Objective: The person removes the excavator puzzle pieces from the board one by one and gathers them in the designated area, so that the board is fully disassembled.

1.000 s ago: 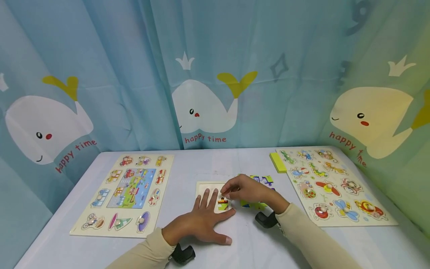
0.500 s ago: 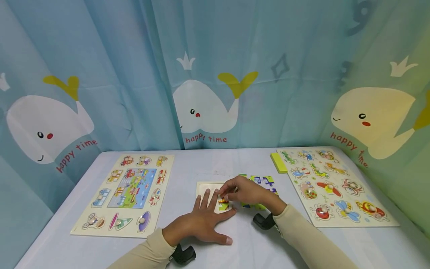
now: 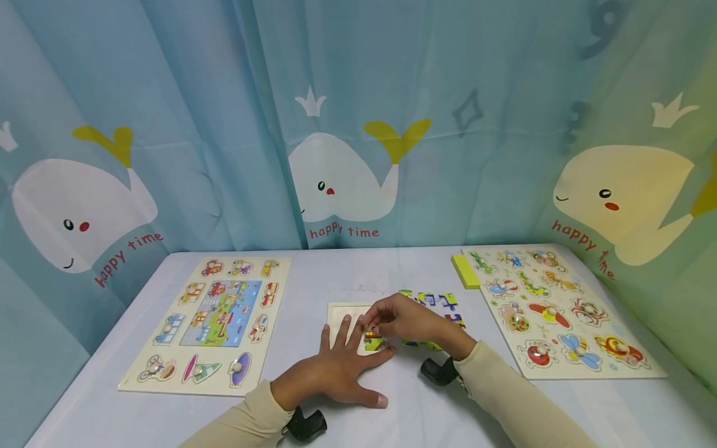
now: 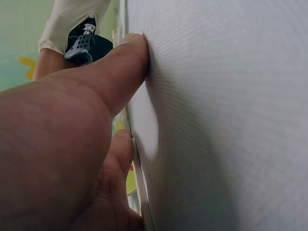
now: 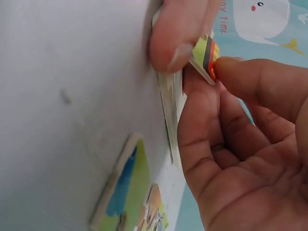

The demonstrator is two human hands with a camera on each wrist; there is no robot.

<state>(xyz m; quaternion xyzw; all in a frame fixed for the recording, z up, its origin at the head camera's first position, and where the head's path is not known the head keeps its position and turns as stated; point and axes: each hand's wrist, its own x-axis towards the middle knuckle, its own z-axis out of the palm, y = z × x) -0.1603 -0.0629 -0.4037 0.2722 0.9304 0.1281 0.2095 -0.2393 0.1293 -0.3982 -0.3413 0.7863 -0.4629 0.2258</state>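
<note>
My left hand [image 3: 347, 373] lies flat with spread fingers, its fingertips on a small pale wooden puzzle board [image 3: 332, 310] in the middle of the table. In the left wrist view its thumb [image 4: 132, 57] touches the white tablecloth. Between thumb and fingers, my right hand [image 3: 411, 322] pinches a jigsaw piece [image 5: 204, 57] coloured green, black, red and yellow. That piece is tilted, close beside a left fingertip. The right hand hides part of the board and some loose jigsaw pieces [image 3: 447, 301] to its right.
At the left lies a vehicle peg puzzle [image 3: 274, 330], and at the right an insect peg puzzle [image 3: 506, 333]. A yellow block [image 3: 464, 271] touches the right puzzle's upper left edge. A blue curtain [image 3: 347, 74] with whales hangs behind the table.
My right hand has shifted slightly left over the small board, still pinching the piece, and more of the loose pieces shows. The left hand stays in place.
</note>
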